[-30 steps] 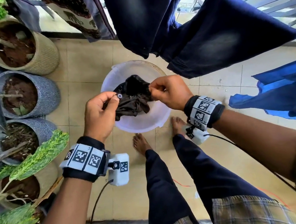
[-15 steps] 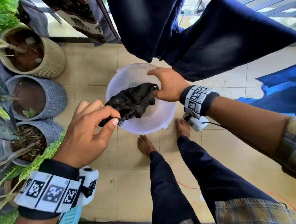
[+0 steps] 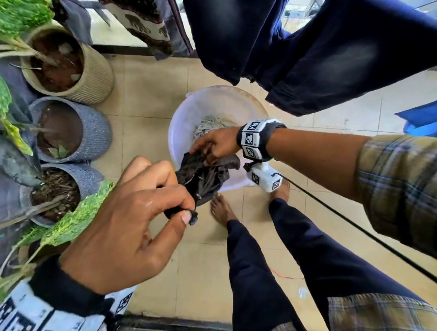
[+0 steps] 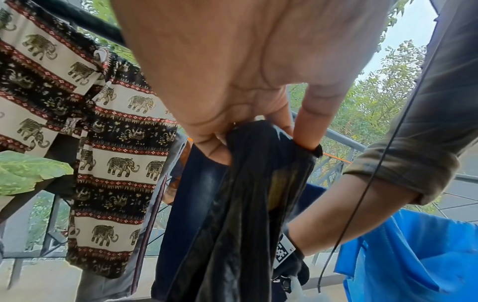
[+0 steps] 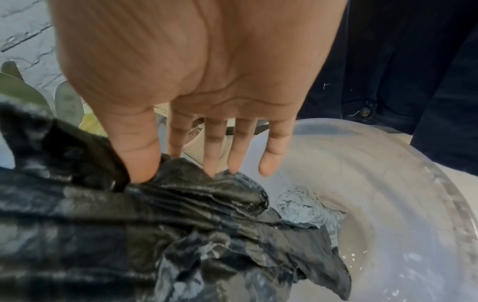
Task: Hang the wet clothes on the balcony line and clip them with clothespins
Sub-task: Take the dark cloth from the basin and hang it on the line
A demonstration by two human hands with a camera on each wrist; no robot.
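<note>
dark garment (image 5: 155, 235): blurred, cut off left | pale cloth (image 5: 302, 206): partly covered

The dark wet garment (image 3: 207, 173) is a crumpled, twisted bundle of black cloth, glossy with water and creased along its length. It stretches between the left hand (image 3: 126, 233), which pinches one end between thumb and fingers (image 4: 306, 124), and the right hand (image 3: 214, 145), whose thumb presses into the other end with the fingers (image 5: 241, 147) nearly straight. It hangs above the near rim of the white plastic tub (image 3: 179, 131), its loose folds drooping inside. A small button shows near the left thumb. A pale, wrung-up piece of cloth (image 5: 300, 206) lies at the bottom of the tub.
</note>
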